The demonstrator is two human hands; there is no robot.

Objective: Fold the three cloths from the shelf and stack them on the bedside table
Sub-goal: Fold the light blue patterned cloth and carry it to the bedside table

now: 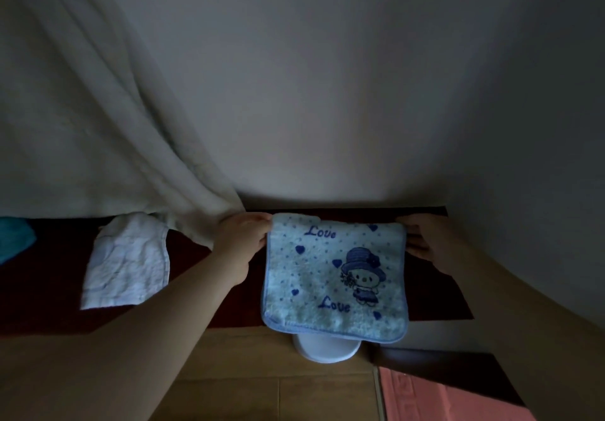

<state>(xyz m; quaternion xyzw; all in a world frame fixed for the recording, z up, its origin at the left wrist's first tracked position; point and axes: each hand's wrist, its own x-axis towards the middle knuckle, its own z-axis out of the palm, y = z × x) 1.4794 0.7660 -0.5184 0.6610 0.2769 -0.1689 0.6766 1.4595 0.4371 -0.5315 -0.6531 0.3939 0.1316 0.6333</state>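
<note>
While both hands hold it by its far corners, one blue cloth (334, 276) lies spread on the dark shelf (435, 293), its near edge hanging past the shelf front; it is printed with "Love" twice, several hearts and one hatted cartoon figure. Left hand (240, 240): fingers pinching the far left corner. Right hand (429, 240): fingers curled round the far right corner. One white cloth (126, 263), crumpled, lies on the same shelf to the left, apart from the blue one. One teal cloth (14, 237) shows partly at the left frame edge. One white curtain (108, 119) hangs down to the shelf behind the left hand. One white rounded object (325, 352) sits below on the wooden floor (248, 384), partly hidden by the blue cloth; what it is cannot be told.
</note>
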